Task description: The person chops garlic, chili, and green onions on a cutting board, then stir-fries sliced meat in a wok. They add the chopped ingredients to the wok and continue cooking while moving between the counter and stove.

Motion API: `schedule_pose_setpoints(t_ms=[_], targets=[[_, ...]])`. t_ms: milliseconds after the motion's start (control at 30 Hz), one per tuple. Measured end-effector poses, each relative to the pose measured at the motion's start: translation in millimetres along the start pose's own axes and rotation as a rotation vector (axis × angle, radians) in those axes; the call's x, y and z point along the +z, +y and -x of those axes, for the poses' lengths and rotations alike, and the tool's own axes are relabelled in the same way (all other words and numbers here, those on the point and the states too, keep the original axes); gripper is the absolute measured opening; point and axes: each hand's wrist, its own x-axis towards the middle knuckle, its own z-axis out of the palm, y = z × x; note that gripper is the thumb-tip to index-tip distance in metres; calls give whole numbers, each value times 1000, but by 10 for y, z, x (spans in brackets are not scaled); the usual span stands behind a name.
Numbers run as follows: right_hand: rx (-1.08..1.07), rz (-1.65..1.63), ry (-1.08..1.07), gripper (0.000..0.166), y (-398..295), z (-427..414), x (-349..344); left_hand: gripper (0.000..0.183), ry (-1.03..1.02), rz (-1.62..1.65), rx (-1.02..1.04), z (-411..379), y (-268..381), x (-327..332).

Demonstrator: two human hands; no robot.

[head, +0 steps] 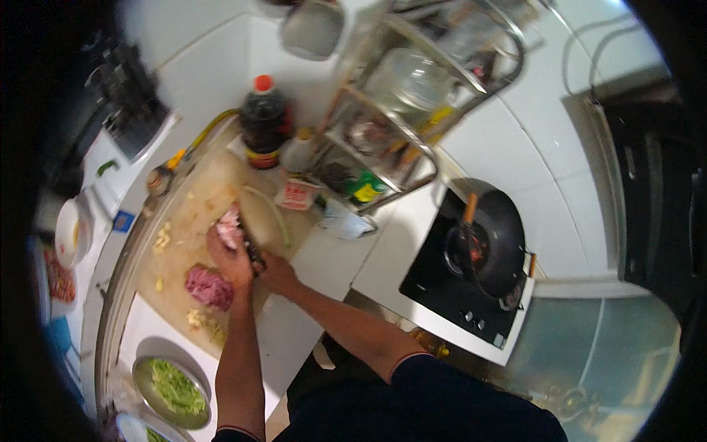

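Note:
My right hand is closed around the handle of a dark-bladed knife. Its blade points away from me over a wooden cutting board. Against the blade, my left hand cups pale pink pieces of raw meat; its fingers are partly blurred. A mound of redder minced meat lies on the board beside my left wrist. Chopped garlic or ginger sits at the near edge, with another small pile at the left. Part of the knife is hidden by my hands.
A metal bowl of chopped green vegetable stands near left. Behind the board are a dark sauce bottle and a metal rack of jars. To the right, a wok with red bits rests on a black cooktop. A knife block stands far left.

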Motion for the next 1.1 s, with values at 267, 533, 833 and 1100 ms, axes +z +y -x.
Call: schedule_pose_setpoints(t_ms=[267, 533, 833, 1100], targets=[[-44, -124, 58, 32, -108, 163, -36, 58, -6, 66, 34, 124, 45, 2], [-81, -187, 81, 28, -51, 388, -119, 63, -104, 170, -140, 268, 401, -86], [-167, -419, 18, 13, -72, 1188, -706, 66, -19, -31, 120, 677, 1441, -439], [-142, -552, 163, 19, 224, 2170, -1319, 66, -198, 90, 210, 1289, 2589, -358]])
